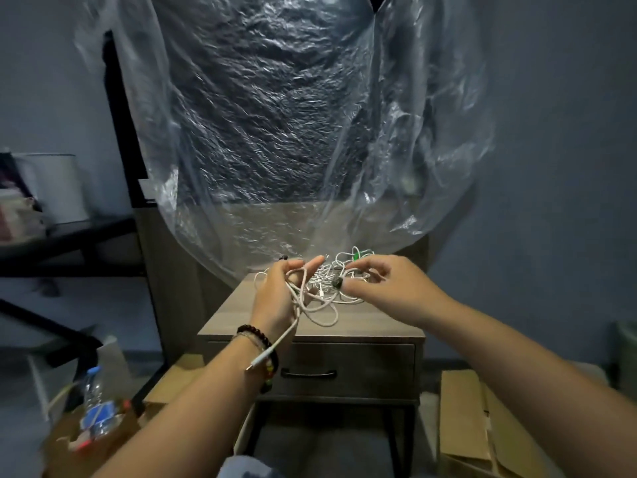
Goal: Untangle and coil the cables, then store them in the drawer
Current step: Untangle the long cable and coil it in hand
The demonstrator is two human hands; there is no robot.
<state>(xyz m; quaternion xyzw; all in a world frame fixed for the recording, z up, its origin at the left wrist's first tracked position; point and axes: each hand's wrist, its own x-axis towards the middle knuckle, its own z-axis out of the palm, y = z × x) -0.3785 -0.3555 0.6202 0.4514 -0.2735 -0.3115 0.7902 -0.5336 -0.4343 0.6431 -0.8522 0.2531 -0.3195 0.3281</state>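
Note:
A tangle of white cables (pixel 325 294) lies on top of a small wooden nightstand (pixel 372 326), with a green part (pixel 360 254) at its far side. My left hand (pixel 275 294) grips a bunch of white cable; one end with a plug (pixel 256 362) hangs down past my wrist. My right hand (pixel 382 284) pinches a small dark connector (pixel 338 281) in the tangle. The nightstand's drawer (pixel 362 369) with a black handle (pixel 308 374) is closed.
A large clear plastic sheet (pixel 293 132) hangs behind the nightstand. Cardboard boxes (pixel 465 426) stand on the floor to its right and left. A water bottle (pixel 94 401) sits in a box at lower left. A dark shelf (pixel 69 243) is at the left.

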